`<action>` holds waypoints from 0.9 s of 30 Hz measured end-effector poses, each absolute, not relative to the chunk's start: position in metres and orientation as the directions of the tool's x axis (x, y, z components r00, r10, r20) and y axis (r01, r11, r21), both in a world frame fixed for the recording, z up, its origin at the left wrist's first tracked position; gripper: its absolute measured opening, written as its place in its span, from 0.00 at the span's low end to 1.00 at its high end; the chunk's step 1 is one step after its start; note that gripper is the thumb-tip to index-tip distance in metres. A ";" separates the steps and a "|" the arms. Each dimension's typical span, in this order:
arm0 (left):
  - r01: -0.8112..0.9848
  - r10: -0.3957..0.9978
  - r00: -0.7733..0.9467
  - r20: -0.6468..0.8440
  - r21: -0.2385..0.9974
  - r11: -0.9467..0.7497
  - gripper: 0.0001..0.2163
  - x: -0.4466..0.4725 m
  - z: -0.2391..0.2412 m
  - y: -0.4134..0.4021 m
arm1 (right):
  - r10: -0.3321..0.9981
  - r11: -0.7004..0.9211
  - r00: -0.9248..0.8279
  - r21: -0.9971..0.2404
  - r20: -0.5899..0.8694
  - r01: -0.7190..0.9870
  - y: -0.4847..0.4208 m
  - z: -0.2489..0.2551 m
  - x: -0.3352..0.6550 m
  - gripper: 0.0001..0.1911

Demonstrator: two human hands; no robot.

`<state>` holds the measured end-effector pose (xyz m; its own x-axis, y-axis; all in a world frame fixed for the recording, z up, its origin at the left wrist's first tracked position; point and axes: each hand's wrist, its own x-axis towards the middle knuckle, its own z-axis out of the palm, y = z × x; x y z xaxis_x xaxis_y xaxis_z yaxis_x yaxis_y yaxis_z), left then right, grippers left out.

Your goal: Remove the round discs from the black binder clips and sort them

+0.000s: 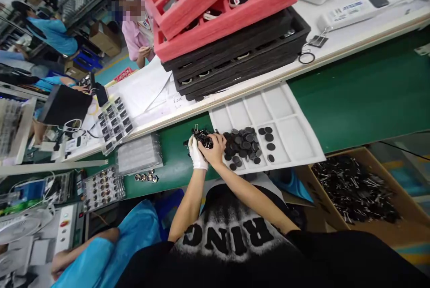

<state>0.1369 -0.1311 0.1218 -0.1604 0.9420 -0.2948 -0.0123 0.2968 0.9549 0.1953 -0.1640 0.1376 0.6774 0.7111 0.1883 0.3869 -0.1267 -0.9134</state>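
Note:
A cluster of black binder clips [202, 135] with wire handles is gathered between my two hands over the green worktop. My left hand [198, 153], in a white glove, closes round its left side. Bare, my right hand [215, 148] wraps its right side, with the fingers partly hidden. Just right of my hands, a white compartment tray [295, 140] holds a heap of black discs [244, 142], and several more lie apart from the heap.
Stacked red foam trays [228, 19] and black foam trays [242, 59] stand on the white shelf ahead. A cardboard box of binder clips [356, 189] is at lower right. Clear plastic trays [139, 153] and small round parts [146, 176] lie left. A co-worker's blue sleeve [134, 234] is close by.

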 end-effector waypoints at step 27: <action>0.807 0.651 0.167 -0.741 0.482 0.342 0.28 0.059 0.148 -0.022 | 0.985 0.123 -0.009 -0.663 0.173 0.739 -0.178 0.072 0.226 0.28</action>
<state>0.0591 -0.0216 0.1481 0.1668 0.6508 -0.7407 0.8069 0.3416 0.4819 0.2256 -0.1779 0.0720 -0.0091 0.9849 0.1730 0.7385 0.1232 -0.6629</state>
